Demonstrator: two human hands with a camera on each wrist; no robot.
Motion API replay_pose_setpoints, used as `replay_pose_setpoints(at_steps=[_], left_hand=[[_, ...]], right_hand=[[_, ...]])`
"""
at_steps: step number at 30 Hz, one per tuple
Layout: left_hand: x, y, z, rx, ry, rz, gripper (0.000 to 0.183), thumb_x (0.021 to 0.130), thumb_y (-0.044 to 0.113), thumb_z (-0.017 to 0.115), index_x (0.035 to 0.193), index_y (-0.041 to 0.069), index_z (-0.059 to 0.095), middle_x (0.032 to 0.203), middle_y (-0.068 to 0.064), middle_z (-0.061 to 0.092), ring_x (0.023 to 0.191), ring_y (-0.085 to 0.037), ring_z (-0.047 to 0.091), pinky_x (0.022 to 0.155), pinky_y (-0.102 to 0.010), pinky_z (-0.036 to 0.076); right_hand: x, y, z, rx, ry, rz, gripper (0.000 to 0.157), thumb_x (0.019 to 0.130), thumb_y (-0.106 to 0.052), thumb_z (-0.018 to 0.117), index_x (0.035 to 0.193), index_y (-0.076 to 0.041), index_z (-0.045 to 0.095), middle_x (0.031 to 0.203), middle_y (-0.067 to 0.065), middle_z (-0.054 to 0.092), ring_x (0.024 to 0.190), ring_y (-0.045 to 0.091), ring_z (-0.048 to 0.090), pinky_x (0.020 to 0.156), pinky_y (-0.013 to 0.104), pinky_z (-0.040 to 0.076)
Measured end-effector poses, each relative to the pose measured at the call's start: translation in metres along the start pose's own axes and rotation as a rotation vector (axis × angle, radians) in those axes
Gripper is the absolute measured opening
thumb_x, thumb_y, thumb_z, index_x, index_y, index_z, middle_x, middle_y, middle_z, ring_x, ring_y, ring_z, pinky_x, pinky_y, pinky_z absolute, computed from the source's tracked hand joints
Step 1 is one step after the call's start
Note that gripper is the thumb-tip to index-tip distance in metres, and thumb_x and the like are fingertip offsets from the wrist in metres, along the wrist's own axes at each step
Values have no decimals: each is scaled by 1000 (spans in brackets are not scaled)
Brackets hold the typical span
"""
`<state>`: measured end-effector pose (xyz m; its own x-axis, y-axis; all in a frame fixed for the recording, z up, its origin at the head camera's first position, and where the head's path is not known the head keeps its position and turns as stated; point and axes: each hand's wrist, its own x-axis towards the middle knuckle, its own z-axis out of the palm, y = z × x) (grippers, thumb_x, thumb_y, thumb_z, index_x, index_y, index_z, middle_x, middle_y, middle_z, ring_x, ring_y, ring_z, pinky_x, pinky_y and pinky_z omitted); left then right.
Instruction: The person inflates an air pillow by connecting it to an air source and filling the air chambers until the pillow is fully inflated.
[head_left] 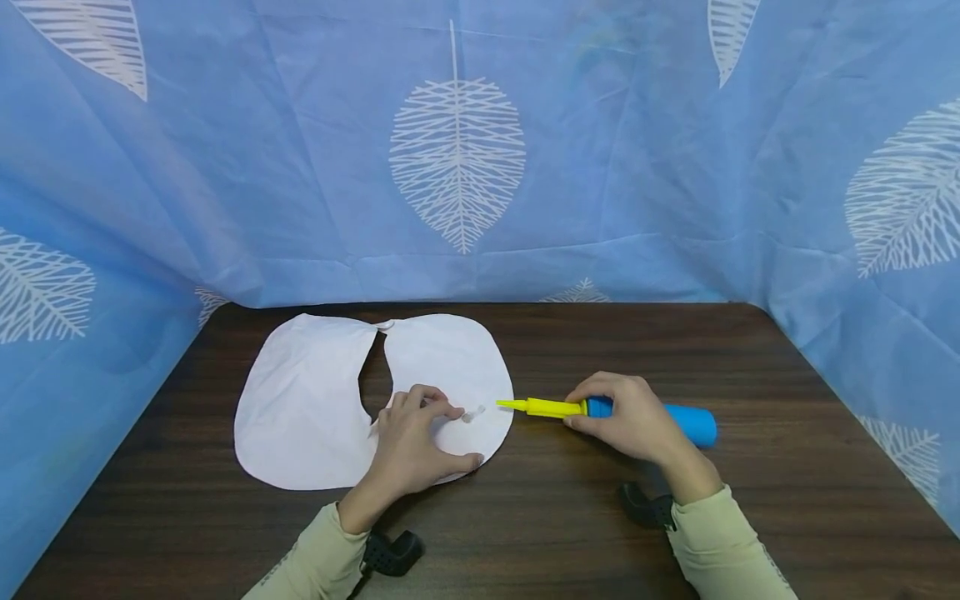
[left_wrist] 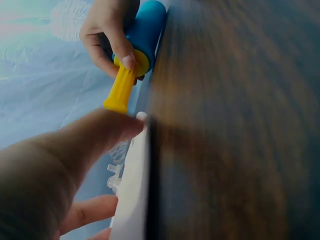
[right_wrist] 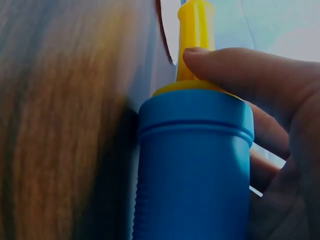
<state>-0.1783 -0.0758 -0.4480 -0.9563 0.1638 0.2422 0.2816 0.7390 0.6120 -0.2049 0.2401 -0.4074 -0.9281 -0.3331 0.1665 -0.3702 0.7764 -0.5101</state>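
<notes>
A flat white inflatable (head_left: 307, 408) with two rounded lobes and a gap in its middle lies on the table. A clear plastic valve (head_left: 474, 413) stands up from its right lobe. My left hand (head_left: 411, 446) rests over that lobe, its fingers spread beside the valve and the thumb at the near edge. To the right, my right hand (head_left: 633, 417) grips a blue hand pump (right_wrist: 195, 175) round its front end, with the thumb on the yellow nozzle (head_left: 551, 407). The nozzle tip points left at the valve, apart from it, over the lobe's right edge in the head view.
Dark wood-grain table (head_left: 555, 517) lies beneath everything. Blue cloth (head_left: 315, 167) with white leaf prints hangs behind it and along both sides. A black strap mount (head_left: 393, 554) sits on the left wrist, and another (head_left: 645, 506) on the right.
</notes>
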Motion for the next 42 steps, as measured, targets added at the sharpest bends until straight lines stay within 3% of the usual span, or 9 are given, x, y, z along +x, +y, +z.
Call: replay_pose_setpoints(at_steps=[4, 7, 17, 23, 42], left_hand=[[-1, 2, -2, 16, -57, -9, 55, 66, 39, 98, 112, 16, 80, 131, -9, 60, 117, -31, 47, 95, -57, 35], [0, 3, -3, 14, -64, -20, 52, 69, 36, 98, 113, 15, 79, 132, -10, 60, 117, -30, 47, 94, -55, 34], [-1, 4, 0, -36, -7, -50, 35, 77, 19, 90, 110, 12, 81, 128, -11, 63, 117, -32, 50, 98, -60, 35], [0, 6, 2, -58, 19, -55, 29, 79, 12, 89, 107, 13, 82, 120, -11, 66, 114, -30, 52, 94, -53, 36], [2, 5, 3, -95, 13, -51, 35, 72, 22, 96, 104, 16, 83, 113, -8, 67, 110, -30, 54, 97, -60, 37]], right_hand=[[1, -2, 0, -2, 5, 2, 20, 89, -23, 89, 107, -16, 83, 110, 2, 77, 92, 18, 65, 85, 44, 60], [2, -2, 1, -2, 3, 8, 20, 90, -23, 89, 107, -16, 84, 110, 3, 77, 92, 19, 65, 84, 43, 60], [6, -11, 6, 10, -49, -7, 19, 89, -22, 89, 107, -18, 84, 110, -2, 77, 97, 18, 67, 86, 40, 61], [5, -16, 11, 19, -42, -40, 18, 90, -22, 89, 106, -19, 84, 110, -2, 77, 97, 18, 68, 84, 37, 61], [4, -28, 20, 0, -9, -48, 18, 90, -19, 88, 107, -18, 85, 107, -2, 75, 95, 19, 68, 82, 39, 59]])
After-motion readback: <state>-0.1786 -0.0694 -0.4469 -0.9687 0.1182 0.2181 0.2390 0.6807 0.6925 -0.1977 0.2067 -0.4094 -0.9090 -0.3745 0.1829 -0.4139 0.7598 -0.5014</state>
